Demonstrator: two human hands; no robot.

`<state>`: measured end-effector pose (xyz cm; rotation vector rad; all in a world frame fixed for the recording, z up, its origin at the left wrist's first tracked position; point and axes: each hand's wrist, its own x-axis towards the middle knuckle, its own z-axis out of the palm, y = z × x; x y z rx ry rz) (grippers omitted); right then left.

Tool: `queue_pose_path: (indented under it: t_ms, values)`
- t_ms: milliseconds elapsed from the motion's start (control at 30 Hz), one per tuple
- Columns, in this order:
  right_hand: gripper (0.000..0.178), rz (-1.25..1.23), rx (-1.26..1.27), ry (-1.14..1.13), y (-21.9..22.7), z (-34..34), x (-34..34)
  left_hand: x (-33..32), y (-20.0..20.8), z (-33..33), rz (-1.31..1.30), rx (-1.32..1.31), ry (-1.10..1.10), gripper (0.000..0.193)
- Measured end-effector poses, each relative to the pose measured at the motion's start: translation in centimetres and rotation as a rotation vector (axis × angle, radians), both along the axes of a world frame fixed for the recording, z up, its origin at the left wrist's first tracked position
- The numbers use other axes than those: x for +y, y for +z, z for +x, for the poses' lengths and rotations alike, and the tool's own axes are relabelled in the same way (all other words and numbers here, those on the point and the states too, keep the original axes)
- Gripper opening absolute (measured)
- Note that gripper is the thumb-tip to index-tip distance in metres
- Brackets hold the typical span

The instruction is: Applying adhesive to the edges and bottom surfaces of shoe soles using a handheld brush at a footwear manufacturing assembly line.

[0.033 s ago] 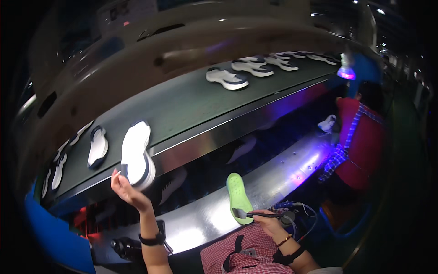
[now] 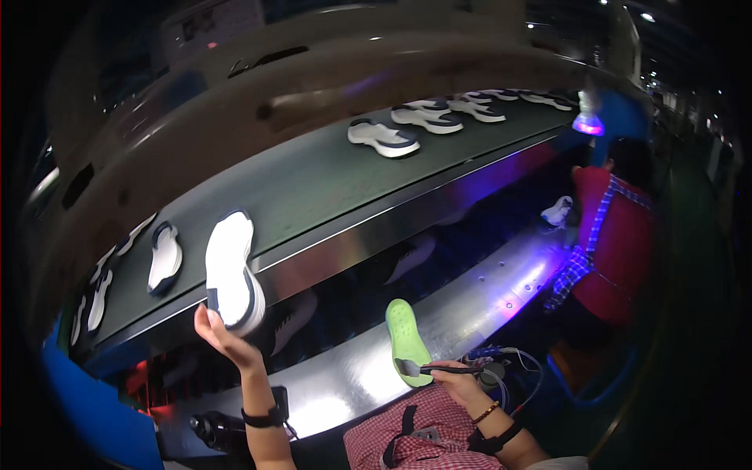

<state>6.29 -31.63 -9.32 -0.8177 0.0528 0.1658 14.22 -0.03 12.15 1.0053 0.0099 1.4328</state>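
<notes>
My left hand [image 2: 223, 337] is raised at the near edge of the conveyor belt, its fingers closed at the lower end of a white shoe sole [image 2: 229, 266] with dark patches. That sole tilts over the belt's metal edge, and its bright face is overexposed. My right hand [image 2: 457, 381] grips a brush [image 2: 427, 369] by its black handle. The brush's grey bristles are over the lower part of a light green shoe sole [image 2: 405, 333]. This green sole has small round marks and lies on the shiny metal ledge; whether the bristles touch it, I cannot tell.
Several white and dark soles [image 2: 384, 139] lie on the dark green belt [image 2: 313, 188], left and far right. A person [image 2: 619, 243] in red works at the right beneath a lamp [image 2: 587, 121]. A black bottle [image 2: 218, 431] and cables [image 2: 525, 356] flank my lap.
My left hand has come in against the lower end of the white sole, its fingers now around the edge. The right hand and brush stay nearly in place; the view shifts slightly.
</notes>
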Motion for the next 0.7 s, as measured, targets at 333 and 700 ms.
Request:
queue_pose_path:
  t_ms: [333, 700]
  values:
    - [0.024, 0.016, -0.052, -0.039, -0.1, 0.4, -0.1, 6.6, -6.8, -5.0, 0.039, 0.074, -1.195, 0.054]
    - [0.022, -0.035, -0.045, -0.122, -0.4, 1.9, -0.5, -0.3, -17.5, -10.5, -0.117, 0.537, -1.681, 0.077]
